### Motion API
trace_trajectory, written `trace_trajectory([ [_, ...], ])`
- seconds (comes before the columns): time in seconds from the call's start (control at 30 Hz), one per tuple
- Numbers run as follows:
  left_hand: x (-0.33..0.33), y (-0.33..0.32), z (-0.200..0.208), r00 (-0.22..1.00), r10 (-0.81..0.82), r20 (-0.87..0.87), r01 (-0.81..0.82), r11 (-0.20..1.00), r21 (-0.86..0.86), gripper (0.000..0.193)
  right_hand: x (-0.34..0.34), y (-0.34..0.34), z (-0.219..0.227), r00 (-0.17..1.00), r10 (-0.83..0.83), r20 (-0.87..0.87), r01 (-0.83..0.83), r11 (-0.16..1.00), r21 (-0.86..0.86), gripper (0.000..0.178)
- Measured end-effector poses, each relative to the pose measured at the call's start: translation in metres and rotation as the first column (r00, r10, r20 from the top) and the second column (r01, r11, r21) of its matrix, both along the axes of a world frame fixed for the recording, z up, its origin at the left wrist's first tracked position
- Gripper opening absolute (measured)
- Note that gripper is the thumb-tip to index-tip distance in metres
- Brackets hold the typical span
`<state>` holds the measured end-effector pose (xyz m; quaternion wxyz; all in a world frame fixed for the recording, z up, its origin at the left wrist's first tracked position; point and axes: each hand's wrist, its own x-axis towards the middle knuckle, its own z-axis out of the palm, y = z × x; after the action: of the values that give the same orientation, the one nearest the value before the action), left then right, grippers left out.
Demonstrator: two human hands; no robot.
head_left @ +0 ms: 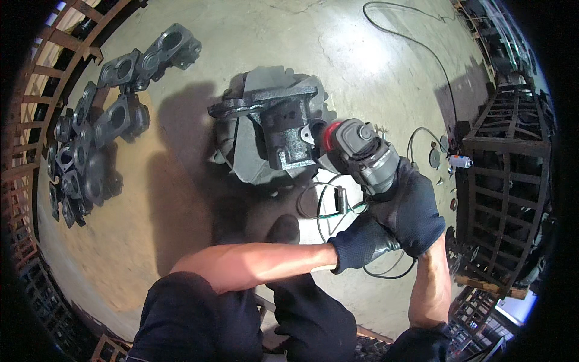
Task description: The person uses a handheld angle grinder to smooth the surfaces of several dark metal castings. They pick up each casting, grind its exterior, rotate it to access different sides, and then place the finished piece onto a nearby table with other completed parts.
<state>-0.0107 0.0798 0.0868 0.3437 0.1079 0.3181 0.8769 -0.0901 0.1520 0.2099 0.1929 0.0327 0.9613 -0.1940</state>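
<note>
Both my hands wear dark knit gloves and are wrapped round an angle grinder point(374, 160). My right hand point(416, 208) closes on its body behind the gear head. Lower and to the left, my left hand point(365, 241) is closed at the rear end of the grinder, whose handle is mostly hidden by the gloves. A red-edged disc at the grinder's head meets or nearly meets the right side of a dark metal casting point(286, 133); contact cannot be told. The casting has a flat flange on top and lies on a grey, rough-edged support point(241, 145).
Several similar castings point(117, 120) stand on the floor at the left. A power cable point(422, 45) curves across the far right floor. Loose discs point(434, 158) and a spray can point(460, 161) lie near a metal rack point(509, 181). Coiled wire point(319, 205) lies beneath my hands.
</note>
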Motion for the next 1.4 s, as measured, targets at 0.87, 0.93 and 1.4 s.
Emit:
trace_trajectory([
  [0.87, 0.017, -0.019, 0.001, 0.973, -0.087, -0.215, 0.022, 0.957, -0.288, 0.031, 0.041, 0.007, -0.019, 0.986, -0.152, -0.065, 0.139, 0.974, -0.180, 0.053],
  [0.93, 0.014, -0.021, -0.003, 0.995, -0.047, 0.086, 0.055, 0.995, -0.089, 0.039, 0.027, -0.004, -0.016, 0.995, -0.095, -0.014, 0.091, 0.984, -0.152, 0.049],
  [1.4, 0.009, -0.010, 0.003, 0.994, -0.036, -0.099, 0.015, 0.978, -0.206, 0.047, 0.017, -0.003, -0.006, 0.998, -0.054, 0.013, 0.055, 0.996, -0.075, 0.055],
])
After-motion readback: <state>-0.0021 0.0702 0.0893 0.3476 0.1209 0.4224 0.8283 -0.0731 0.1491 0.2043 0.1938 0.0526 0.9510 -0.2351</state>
